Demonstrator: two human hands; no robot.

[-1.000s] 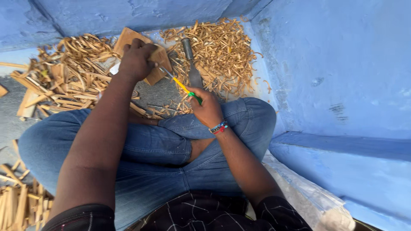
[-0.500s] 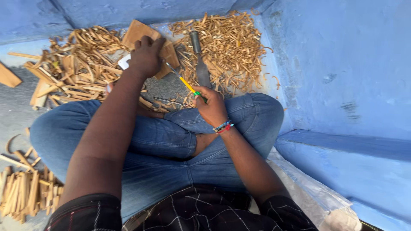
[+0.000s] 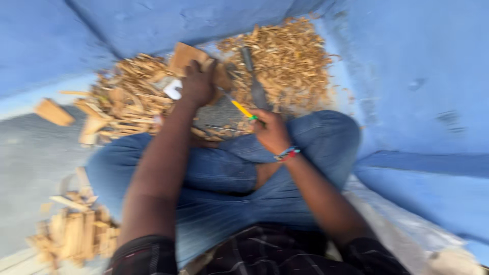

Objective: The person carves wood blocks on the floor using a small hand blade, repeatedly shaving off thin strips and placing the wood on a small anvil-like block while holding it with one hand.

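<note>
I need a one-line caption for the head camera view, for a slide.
Seated cross-legged, a person presses the left hand on a wooden piece and holds a yellow-handled tool in the right hand, amid wood shavings.

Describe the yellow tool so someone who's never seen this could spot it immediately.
Start at the person's crossed legs in blue jeans; just beyond them lie wood shavings against the blue wall. The right hand holds the yellow tool, a thin stick pointing toward the left hand. It is the only bright yellow thing among brown scraps.

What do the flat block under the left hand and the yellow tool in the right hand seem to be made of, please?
The flat block under the left hand looks like bare, unfinished wood: tan and matte. The yellow tool in the right hand seems plastic-handled; blur leaves it uncertain.
</note>
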